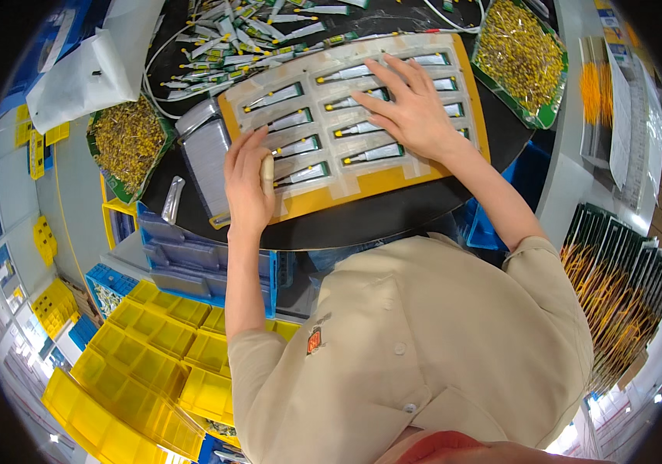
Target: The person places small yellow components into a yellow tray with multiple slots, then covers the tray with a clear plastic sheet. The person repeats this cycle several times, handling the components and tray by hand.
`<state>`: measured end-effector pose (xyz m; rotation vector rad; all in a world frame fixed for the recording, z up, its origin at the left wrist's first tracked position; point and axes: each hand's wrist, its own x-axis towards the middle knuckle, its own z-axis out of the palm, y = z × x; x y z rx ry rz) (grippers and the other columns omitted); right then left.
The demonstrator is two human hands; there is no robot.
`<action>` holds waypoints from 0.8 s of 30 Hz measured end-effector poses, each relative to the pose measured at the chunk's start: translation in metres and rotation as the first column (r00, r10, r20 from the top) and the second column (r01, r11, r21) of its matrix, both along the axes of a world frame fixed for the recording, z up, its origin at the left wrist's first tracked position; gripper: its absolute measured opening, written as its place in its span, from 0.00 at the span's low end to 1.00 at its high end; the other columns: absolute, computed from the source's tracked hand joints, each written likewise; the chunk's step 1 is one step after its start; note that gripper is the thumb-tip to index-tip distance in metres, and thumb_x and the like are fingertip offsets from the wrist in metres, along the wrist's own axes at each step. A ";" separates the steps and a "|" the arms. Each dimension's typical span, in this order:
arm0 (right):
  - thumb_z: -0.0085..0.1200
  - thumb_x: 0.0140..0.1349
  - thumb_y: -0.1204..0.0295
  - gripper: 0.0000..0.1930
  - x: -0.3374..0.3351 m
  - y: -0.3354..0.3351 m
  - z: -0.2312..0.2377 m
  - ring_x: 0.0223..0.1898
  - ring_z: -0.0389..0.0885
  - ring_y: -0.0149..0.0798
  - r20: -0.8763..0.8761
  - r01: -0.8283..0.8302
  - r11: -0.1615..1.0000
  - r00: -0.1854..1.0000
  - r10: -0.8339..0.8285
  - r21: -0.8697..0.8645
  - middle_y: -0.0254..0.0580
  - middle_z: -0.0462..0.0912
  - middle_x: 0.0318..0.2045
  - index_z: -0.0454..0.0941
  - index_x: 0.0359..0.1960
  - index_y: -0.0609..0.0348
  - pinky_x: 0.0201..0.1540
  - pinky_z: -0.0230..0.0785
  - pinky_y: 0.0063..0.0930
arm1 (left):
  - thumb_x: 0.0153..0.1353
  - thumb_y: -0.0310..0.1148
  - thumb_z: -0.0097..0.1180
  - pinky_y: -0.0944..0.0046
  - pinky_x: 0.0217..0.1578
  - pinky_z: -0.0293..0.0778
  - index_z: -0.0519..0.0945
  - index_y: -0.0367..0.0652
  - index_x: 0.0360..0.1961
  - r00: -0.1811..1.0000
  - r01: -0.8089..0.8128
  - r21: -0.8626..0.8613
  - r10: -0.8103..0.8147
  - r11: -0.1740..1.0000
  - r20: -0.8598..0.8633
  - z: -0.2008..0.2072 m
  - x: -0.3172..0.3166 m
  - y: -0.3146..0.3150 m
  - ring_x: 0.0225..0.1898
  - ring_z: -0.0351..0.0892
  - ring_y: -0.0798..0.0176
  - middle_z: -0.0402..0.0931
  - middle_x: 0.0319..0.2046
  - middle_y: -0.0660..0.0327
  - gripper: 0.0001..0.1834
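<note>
On the black tabletop lies a yellow-orange board [393, 179] bearing a pale blister tray [319, 124] with rows of slots. Small white and green tubes with yellow caps, such as this tube [374, 153], fill the slots in slanted rows. My right hand [416, 112] lies over the middle and right columns, fingers spread, some tubes hidden beneath it. At the board's left edge rests my left hand [250, 185], its fingers extended beside the left column's caps. A beige cover [267, 174] sits on its thumb. Neither hand visibly holds anything.
Loose tubes [230, 39] are heaped behind the tray. Green containers of yellow-headed pieces stand left [126, 147] and right [520, 54]. A stack of clear trays [205, 158] adjoins the board's left side. Yellow bins [137, 348] are stacked lower left; orange-wired bundles [609, 301] stand right.
</note>
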<state>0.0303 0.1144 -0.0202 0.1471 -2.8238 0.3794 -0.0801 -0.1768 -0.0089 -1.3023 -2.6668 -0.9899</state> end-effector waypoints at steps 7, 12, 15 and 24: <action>0.60 0.61 0.72 0.18 0.046 0.134 0.010 0.65 0.70 0.51 -0.026 0.211 0.977 0.977 -0.212 -0.029 0.48 0.76 0.62 0.84 0.54 0.48 0.70 0.58 0.45 | 0.60 0.18 0.52 0.49 0.66 0.63 0.76 0.38 0.41 1.000 -0.006 -0.083 0.005 0.997 -0.012 -0.011 -0.038 0.026 0.68 0.65 0.41 0.75 0.63 0.55 0.08; 0.50 0.70 0.56 0.23 0.243 0.408 0.048 0.63 0.74 0.57 -0.187 0.880 0.330 0.408 -0.894 0.342 0.55 0.79 0.59 0.79 0.60 0.55 0.65 0.64 0.47 | 0.59 0.18 0.52 0.46 0.67 0.62 0.75 0.40 0.41 0.994 0.081 -0.088 -0.087 0.993 -0.068 -0.018 -0.037 0.035 0.69 0.65 0.42 0.75 0.63 0.56 0.10; 0.42 0.70 0.45 0.29 0.330 0.526 0.014 0.53 0.81 0.61 -0.368 0.810 0.246 0.483 -0.794 0.532 0.59 0.84 0.49 0.82 0.57 0.53 0.59 0.70 0.51 | 0.59 0.19 0.52 0.46 0.66 0.62 0.75 0.40 0.41 0.995 0.057 -0.058 -0.062 0.997 -0.081 -0.019 -0.034 0.037 0.67 0.66 0.43 0.76 0.62 0.56 0.09; 0.43 0.69 0.48 0.27 0.293 0.497 0.028 0.54 0.81 0.60 0.338 0.814 0.405 0.275 -0.900 0.415 0.60 0.83 0.49 0.82 0.56 0.54 0.57 0.71 0.47 | 0.67 0.25 0.53 0.54 0.55 0.72 0.78 0.39 0.45 0.966 -0.161 0.147 0.186 0.976 -0.178 0.000 -0.060 0.023 0.55 0.78 0.48 0.82 0.51 0.54 0.07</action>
